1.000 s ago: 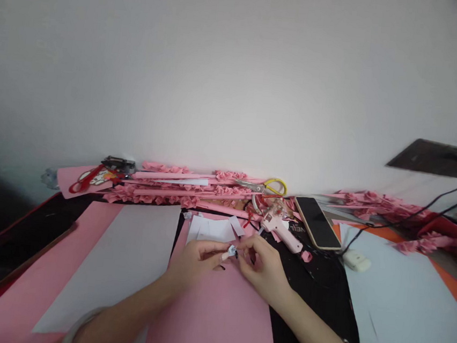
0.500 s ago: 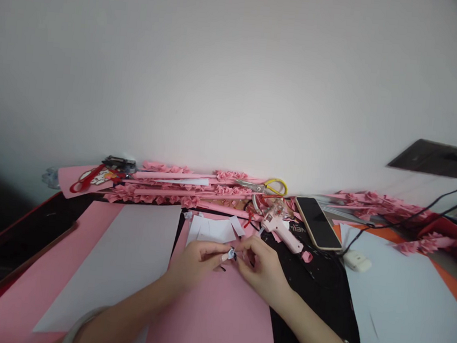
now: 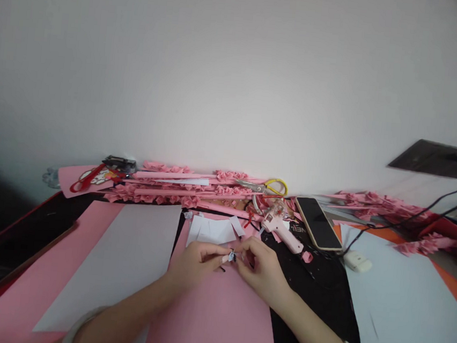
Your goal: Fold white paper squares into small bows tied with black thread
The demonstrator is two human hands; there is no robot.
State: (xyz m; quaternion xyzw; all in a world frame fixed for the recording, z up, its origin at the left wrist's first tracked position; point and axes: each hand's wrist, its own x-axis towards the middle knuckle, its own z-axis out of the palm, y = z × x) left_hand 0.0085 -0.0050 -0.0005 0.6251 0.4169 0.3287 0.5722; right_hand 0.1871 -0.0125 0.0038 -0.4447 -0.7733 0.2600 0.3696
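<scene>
The item under inspection is a small pale-blue paper piece (image 3: 231, 256), held just above the far half of the pink sheet (image 3: 214, 316), in front of the loose white slips (image 3: 211, 229) near that sheet's far edge.

The left hand (image 3: 195, 262) pinches the piece from the left between thumb and forefinger. The right hand (image 3: 262, 266) has its fingertips drawn narrow on the piece's right side, pinching it there; the exact folds are too small to read.

Handling, as judged: very light, thin paper, slightly stiff along creases, not slippery, easily crushed or torn. Recommended hold is by the outer edges with fingertips only, leaving the centre unpressed.

Containers: a white rounded case (image 3: 357, 260) rests at the far left part of the right-hand white sheet (image 3: 404, 312); it appears closed, contents not visible. Toward the surface's far right corner, a red wrapping (image 3: 443, 227) lies against pink paper flowers (image 3: 427, 244); whether it encloses any of them cannot be determined.
</scene>
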